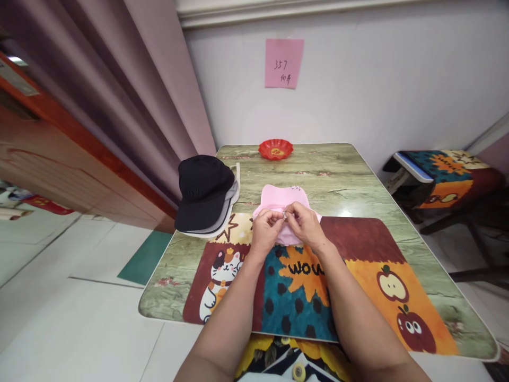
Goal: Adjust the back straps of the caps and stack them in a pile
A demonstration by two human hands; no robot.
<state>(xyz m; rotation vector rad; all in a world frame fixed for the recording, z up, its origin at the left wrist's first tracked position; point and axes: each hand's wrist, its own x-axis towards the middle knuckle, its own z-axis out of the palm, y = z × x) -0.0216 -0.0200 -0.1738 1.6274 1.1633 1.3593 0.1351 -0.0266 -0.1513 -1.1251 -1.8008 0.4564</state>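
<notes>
A pink cap [283, 195] lies on the patterned mat, its brim pointing away from me. Over the cap's crown, my left hand [269, 229] and my right hand [304, 223] meet with fingertips pinched close together. Between them shows a small silvery piece [284, 215], too small to name; whether it is part of the cap cannot be made out. Both hands hide much of the crown. To the left of my hands sits a stack of caps, with a black cap [203, 183] on top and grey and white ones beneath.
A colourful mat [296, 318] covers the near part of the green wood-patterned table [338, 170]. At the table's back stands a red scalloped dish [275, 150]. A pink note [283, 63] is on the wall. A second mat [451, 175] lies on furniture at right.
</notes>
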